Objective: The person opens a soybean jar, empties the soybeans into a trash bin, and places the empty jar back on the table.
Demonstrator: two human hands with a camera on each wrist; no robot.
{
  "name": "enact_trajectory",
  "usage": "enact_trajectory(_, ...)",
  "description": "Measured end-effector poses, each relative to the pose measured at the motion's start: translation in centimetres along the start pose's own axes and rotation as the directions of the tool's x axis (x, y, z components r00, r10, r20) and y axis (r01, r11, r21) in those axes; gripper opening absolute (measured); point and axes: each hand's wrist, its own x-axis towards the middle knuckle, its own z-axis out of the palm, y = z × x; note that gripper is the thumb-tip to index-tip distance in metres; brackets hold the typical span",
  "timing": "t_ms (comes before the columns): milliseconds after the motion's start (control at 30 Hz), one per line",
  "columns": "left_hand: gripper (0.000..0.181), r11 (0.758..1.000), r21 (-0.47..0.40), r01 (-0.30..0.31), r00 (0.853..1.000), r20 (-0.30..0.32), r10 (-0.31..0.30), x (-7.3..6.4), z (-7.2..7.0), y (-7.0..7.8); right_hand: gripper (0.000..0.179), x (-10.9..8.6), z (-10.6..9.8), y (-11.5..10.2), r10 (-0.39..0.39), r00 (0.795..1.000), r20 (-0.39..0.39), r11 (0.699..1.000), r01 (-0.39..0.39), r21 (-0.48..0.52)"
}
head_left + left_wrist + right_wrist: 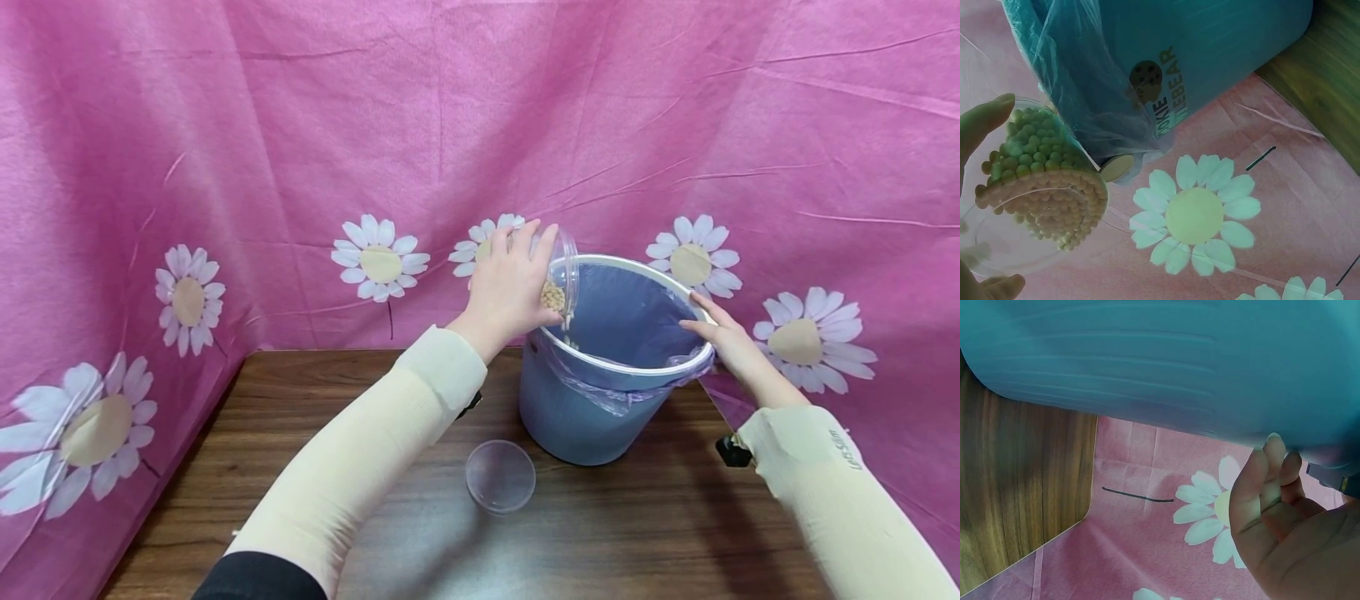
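My left hand (510,279) grips a clear plastic tub (1016,250) and holds it tipped at the left rim of a blue trash can (577,417). Small round yellowish pieces (1041,156), like soybeans, lie heaped in the tub, and some drop over its lip into the can. A thin bag lines the can beneath its white rim (633,265). At the right side of that rim, my right hand (738,350) holds the can, part of it over the edge. In the right wrist view its curled fingers (1250,487) touch the outer wall.
A clear round lid (500,476) lies flat on the brown wooden table (390,542), in front of the can. Pink cloth (300,150) with daisy prints hangs behind and on both sides. The liner's edge (615,400) bunches outside the rim.
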Motion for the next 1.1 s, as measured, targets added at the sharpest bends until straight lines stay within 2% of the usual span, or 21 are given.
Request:
enact_trajectory(467, 0.113, 0.998, 0.032, -0.050, 0.998, -0.033, 0.051, -0.16, 0.39, -0.14, 0.075, 0.04, 0.07, 0.11, -0.014, 1.000, -0.006, 1.000, 0.014, 0.007)
enact_trajectory(833, 0.111, 0.994, 0.064, -0.088, 0.994, -0.065, 0.093, -0.13, 0.51, -0.40, 0.075, 0.06, -0.05, 0.12, 0.007, 1.000, -0.002, 1.000, -0.007, 0.003)
enact_trajectory(1100, 0.109, 0.992, 0.039, -0.116, 0.992, -0.045, 0.118, -0.25, 0.55, -0.65, 0.074, 0.06, -0.07, 0.25, 0.017, 1.000, 0.000, 0.999, -0.017, -0.038)
